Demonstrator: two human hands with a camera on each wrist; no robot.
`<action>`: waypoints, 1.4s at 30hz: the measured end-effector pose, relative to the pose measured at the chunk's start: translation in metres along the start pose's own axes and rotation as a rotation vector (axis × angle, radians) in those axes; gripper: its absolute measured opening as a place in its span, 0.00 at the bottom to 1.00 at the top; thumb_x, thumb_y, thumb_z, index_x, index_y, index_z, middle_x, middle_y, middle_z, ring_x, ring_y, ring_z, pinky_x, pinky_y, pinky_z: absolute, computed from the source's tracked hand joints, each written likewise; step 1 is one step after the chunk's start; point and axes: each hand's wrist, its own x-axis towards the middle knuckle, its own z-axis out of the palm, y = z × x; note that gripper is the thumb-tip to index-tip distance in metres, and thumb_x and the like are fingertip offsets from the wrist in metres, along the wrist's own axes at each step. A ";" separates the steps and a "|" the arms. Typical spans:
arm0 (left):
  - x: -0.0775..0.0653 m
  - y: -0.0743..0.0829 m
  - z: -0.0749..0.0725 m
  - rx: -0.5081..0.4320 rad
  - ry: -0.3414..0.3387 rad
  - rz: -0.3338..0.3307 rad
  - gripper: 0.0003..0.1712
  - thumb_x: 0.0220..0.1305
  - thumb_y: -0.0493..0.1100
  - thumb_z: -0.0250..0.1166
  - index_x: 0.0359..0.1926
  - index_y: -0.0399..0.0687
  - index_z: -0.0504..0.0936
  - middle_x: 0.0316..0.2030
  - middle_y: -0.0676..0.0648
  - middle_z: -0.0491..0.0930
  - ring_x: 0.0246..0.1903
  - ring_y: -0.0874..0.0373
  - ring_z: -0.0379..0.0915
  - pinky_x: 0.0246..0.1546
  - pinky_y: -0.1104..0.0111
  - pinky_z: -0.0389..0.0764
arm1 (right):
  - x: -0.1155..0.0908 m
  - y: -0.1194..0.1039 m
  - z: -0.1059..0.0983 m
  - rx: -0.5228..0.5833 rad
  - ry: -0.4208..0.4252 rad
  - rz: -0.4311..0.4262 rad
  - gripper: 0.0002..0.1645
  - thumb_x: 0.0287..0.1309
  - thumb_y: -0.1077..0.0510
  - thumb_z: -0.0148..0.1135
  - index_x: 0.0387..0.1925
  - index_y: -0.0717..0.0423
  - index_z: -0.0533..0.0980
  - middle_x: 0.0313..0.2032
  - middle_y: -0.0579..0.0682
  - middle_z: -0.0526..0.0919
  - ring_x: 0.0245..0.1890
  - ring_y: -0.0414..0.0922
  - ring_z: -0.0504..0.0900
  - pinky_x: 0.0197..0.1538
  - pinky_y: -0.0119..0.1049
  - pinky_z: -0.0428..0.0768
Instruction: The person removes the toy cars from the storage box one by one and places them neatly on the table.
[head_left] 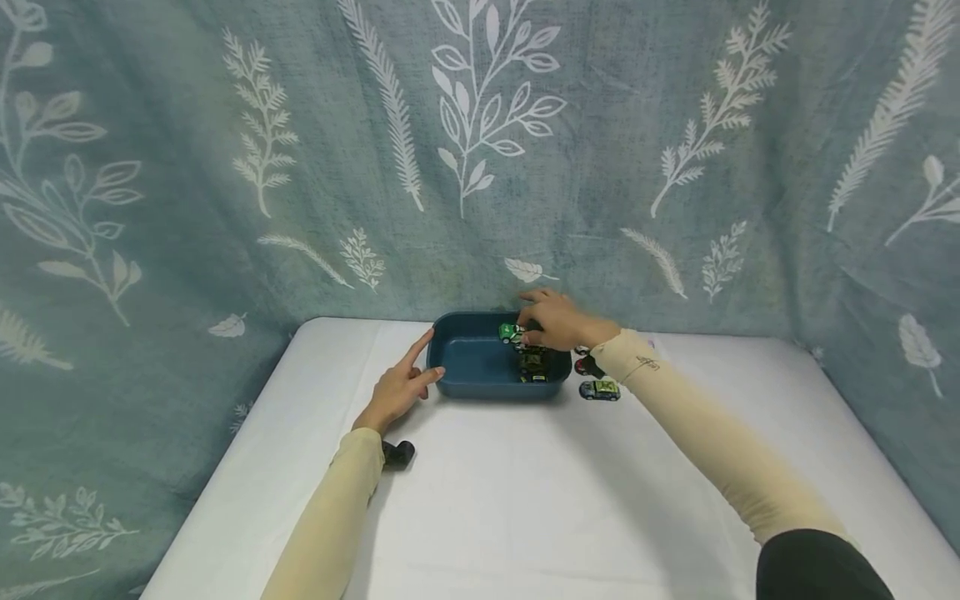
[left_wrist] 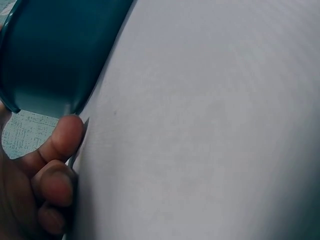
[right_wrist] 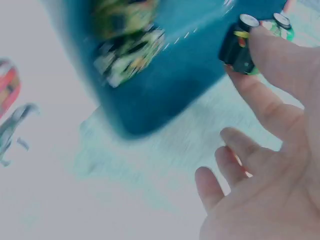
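Green toy car (head_left: 512, 333) is pinched between thumb and finger of the right hand (head_left: 557, 321), over the blue bin (head_left: 487, 391).
The left hand (head_left: 397, 390) spreads its index finger and thumb wide against the bin's left end. Dark patterned cars (head_left: 533, 365) sit in the bin's right part; a green-topped car (head_left: 600, 390) stands on the white cloth (head_left: 487, 500) near its right end. Whether the held car touches the bin, I cannot tell.
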 end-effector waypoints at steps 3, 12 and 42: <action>0.000 0.001 -0.001 0.001 0.002 -0.002 0.44 0.73 0.66 0.61 0.82 0.89 0.50 0.22 0.48 0.83 0.23 0.52 0.71 0.29 0.61 0.63 | -0.018 0.014 -0.011 0.017 0.044 -0.015 0.20 0.73 0.54 0.67 0.60 0.60 0.82 0.74 0.68 0.69 0.75 0.68 0.64 0.72 0.71 0.62; 0.001 0.001 -0.001 0.015 -0.020 -0.024 0.45 0.72 0.68 0.60 0.83 0.88 0.48 0.24 0.48 0.84 0.26 0.52 0.74 0.31 0.61 0.65 | -0.084 0.059 -0.031 0.047 0.057 0.003 0.19 0.72 0.64 0.65 0.60 0.69 0.80 0.50 0.63 0.88 0.50 0.59 0.88 0.54 0.55 0.84; 0.001 0.002 0.000 -0.003 -0.028 -0.029 0.44 0.73 0.68 0.60 0.82 0.90 0.48 0.24 0.47 0.85 0.26 0.51 0.76 0.32 0.61 0.68 | -0.163 0.105 0.022 -0.110 -0.197 0.275 0.18 0.68 0.56 0.70 0.53 0.63 0.84 0.41 0.53 0.89 0.37 0.46 0.86 0.44 0.49 0.84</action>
